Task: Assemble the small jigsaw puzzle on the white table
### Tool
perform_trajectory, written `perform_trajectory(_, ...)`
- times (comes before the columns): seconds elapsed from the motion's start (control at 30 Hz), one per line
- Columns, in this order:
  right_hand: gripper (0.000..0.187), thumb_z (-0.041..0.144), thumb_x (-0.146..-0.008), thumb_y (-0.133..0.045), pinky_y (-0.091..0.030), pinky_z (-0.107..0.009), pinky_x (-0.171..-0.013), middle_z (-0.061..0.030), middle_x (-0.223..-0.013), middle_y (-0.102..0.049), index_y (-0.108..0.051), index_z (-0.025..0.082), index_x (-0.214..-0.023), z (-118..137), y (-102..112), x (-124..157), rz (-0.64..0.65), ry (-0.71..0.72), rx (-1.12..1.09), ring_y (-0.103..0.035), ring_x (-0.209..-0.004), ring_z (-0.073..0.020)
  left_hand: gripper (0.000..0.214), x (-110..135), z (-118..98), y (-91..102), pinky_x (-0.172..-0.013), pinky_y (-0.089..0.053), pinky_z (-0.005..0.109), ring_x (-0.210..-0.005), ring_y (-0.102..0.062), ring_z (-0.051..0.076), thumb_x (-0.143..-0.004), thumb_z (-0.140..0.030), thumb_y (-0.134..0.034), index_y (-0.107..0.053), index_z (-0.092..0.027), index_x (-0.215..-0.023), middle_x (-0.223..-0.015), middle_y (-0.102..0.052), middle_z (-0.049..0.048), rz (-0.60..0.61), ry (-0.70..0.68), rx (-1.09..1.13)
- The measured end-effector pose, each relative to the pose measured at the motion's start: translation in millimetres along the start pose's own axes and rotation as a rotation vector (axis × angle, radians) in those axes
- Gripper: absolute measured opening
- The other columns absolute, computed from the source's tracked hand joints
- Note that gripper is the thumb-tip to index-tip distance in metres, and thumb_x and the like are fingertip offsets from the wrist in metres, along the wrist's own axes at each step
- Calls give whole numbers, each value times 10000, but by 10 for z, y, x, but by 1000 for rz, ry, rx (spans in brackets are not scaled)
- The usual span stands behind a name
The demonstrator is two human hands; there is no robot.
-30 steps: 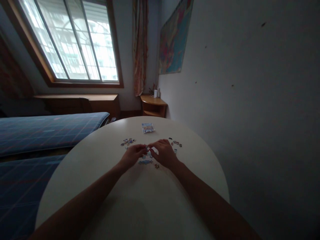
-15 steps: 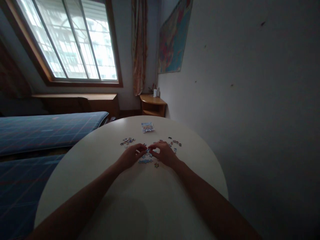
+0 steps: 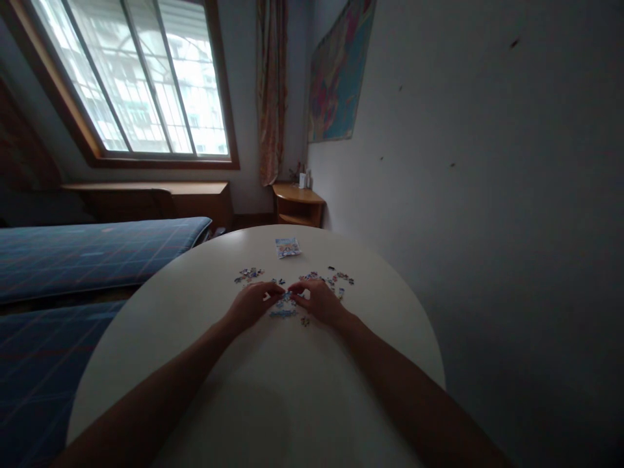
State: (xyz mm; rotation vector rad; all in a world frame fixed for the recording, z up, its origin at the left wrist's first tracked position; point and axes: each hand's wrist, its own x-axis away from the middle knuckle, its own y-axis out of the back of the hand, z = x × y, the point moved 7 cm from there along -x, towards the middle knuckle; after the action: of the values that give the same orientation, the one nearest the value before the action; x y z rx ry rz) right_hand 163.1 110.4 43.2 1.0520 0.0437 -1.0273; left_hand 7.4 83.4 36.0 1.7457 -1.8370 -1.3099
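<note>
The left hand [image 3: 251, 304] and right hand [image 3: 319, 302] rest on the white surface [image 3: 273, 390], fingertips nearly meeting over the puzzle pieces [image 3: 284, 300] lying between them; each grip looks narrow, though whether it pinches a piece cannot be told

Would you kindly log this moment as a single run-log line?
left hand: fingertips at puzzle pieces | right hand: fingertips there too | surface: round white table | beyond: small picture card

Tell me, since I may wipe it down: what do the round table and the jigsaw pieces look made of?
Round table: smooth white, faintly glossy top, likely laminate or painted board. Jigsaw pieces: thin, flat, colour-printed, probably cardboard.
</note>
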Motion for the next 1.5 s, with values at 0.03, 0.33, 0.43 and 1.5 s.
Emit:
perform_trajectory(0.03,160,167,-812,-713,-496,-291,-841,-34,-874,-753,-746,192,-966,-4,-6,0,-2,-8,-2,-683,-804,-148,183,-1,-2,16,-752,-498,286,-763,-678,188,-862,-311,-592,-749,-245,-929,-875,-765,27,-6,5,-2)
perform_trajectory(0.33,171,190,-820,-706,-499,-281,-803,-51,-892,-745,-735,169,-988,19,-27,14,-38,-71,-22,-678,-809,-155,222,-18,131,24,-714,-490,281,-743,-684,191,-882,-396,-580,-739,-250,-932,-869,-762,20,13,58,-43)
perform_trajectory(0.43,175,181,-818,-708,-498,-282,-807,-51,-895,-745,-733,171,-990,17,-38,16,-41,-57,-15,-678,-817,-154,216,-22,136,20,-721,-486,282,-761,-676,195,-882,-390,-584,-738,-247,-930,-882,-755,27,14,47,-58)
perform_trajectory(1.5,201,126,-782,-695,-463,-288,-857,-1,-916,-770,-778,277,-885,-85,-76,37,102,82,276,-693,-871,-161,147,70,74,-106,-871,-498,311,-987,-631,219,-856,-327,-617,-756,-279,-858,-1028,-722,25,28,-15,-190)
